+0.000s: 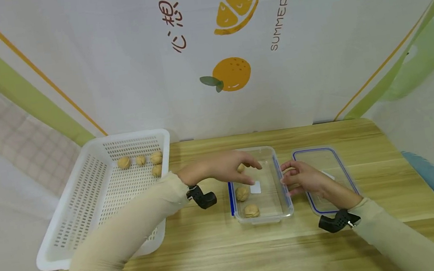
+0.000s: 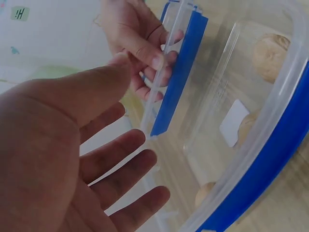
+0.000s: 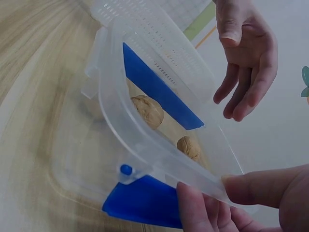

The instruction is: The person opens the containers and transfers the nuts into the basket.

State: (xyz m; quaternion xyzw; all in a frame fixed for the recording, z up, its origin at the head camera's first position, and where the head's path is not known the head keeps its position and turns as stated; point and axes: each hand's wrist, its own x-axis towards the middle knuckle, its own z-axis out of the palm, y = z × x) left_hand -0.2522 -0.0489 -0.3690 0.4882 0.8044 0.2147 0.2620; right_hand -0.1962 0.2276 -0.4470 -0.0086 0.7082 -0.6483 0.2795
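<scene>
**Walnuts into clear box, left hand open over it, right hand steadying the rim**

Nearest: both forearms in beige sleeves with black wrist cameras, over the wooden tabletop (image 1: 215,253).

Clear plastic box (image 1: 287,210) with blue clips sits mid-tabletop, upright, open top. Walnuts (image 1: 251,211) lie on its floor at the near-left end: two plainly seen, a third partly hidden under the left hand at the far end. White label on the box floor beside them.

Right hand (image 1: 303,178) is on the box's right long wall; fingers (image 2: 154,60) pinch the rim next to the blue clip, thumb on one side, fingertips on the other. Lid (image 1: 340,161), clear with a blue seal line, lies flat on the tabletop just right of the box, partly under that hand and wrist.

Left hand (image 1: 225,167) hovers over the box's far-left part, palm down. Fingers spread and relaxed, holding nothing in the wrist view.

Farther left: white perforated basket (image 1: 69,226) at the tabletop's left edge, four more walnuts in its far corner. Behind: white printed backdrop with oranges.

Judgement: step in hand looks like the basket-to-box transfer, release end of a cycle. Next move likely calls for the left hand to go to the basket's far corner and pinch one nut, while the right hand steadies the box.
</scene>
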